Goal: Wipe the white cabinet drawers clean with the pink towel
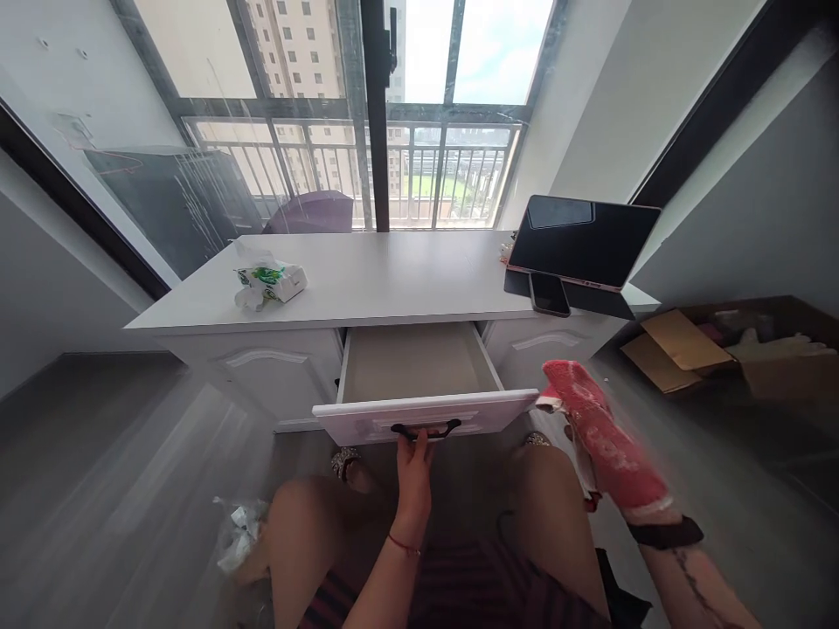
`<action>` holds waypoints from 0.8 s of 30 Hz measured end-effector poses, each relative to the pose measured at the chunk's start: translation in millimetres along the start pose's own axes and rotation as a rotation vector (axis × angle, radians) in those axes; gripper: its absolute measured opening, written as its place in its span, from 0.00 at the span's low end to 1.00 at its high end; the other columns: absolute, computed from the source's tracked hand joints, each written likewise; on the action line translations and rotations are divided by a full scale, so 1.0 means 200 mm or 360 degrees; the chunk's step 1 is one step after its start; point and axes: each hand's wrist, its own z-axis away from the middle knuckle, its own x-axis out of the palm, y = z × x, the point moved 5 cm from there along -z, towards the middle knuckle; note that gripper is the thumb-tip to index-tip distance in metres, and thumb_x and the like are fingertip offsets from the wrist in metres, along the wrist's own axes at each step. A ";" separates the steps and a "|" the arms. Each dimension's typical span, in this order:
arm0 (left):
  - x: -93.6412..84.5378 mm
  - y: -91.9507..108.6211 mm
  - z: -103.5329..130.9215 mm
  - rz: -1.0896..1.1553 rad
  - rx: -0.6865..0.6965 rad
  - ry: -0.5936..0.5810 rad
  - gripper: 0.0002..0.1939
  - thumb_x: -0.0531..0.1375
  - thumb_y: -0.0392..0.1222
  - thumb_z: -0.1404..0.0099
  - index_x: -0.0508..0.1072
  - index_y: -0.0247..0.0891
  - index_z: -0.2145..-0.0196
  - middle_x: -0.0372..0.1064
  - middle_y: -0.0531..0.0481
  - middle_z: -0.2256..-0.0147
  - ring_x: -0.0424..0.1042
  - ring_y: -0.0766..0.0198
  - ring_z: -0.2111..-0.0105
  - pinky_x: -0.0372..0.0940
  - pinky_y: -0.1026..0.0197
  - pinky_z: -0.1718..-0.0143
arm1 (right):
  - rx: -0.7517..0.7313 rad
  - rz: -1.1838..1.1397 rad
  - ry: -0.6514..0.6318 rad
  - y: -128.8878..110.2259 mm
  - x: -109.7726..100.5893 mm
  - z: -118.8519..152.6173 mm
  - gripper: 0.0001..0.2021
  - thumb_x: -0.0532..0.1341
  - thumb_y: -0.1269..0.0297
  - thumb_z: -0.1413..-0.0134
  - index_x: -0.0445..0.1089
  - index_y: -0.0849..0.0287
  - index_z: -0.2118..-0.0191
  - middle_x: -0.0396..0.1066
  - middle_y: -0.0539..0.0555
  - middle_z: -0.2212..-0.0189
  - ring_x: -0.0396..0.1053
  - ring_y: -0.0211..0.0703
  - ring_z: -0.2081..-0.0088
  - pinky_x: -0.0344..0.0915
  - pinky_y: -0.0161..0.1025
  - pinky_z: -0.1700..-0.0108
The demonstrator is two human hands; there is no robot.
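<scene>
A white cabinet [393,275] stands by the window with its middle drawer [419,354] pulled out; the inside of the drawer looks bare. My left hand [414,472] has its fingers hooked on the dark handle [454,426] at the drawer front. Off the drawer's right corner is my right hand [599,437], covered by a red cloth mitt [613,450] with pale patches. The mitt hides the fingers, and its tip is near the drawer front's right end. A loose part of the cloth hangs below it.
On the cabinet top are a tissue pack [279,281] at left, and a tablet [583,243] with a phone [549,294] at right. An open cardboard box [695,345] sits on the floor at right. A plastic bag [242,533] lies by my left leg.
</scene>
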 end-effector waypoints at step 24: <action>-0.08 -0.05 0.09 -0.0155 -0.0136 0.0101 0.24 0.69 0.57 0.54 0.66 0.40 0.70 0.72 0.50 0.69 0.73 0.59 0.64 0.65 0.55 0.55 | -0.1132 0.1862 -0.1872 -0.26 1.47 -0.34 0.26 0.58 0.67 0.44 0.62 0.49 0.39 0.65 0.60 0.45 0.66 0.53 0.49 0.63 0.46 0.51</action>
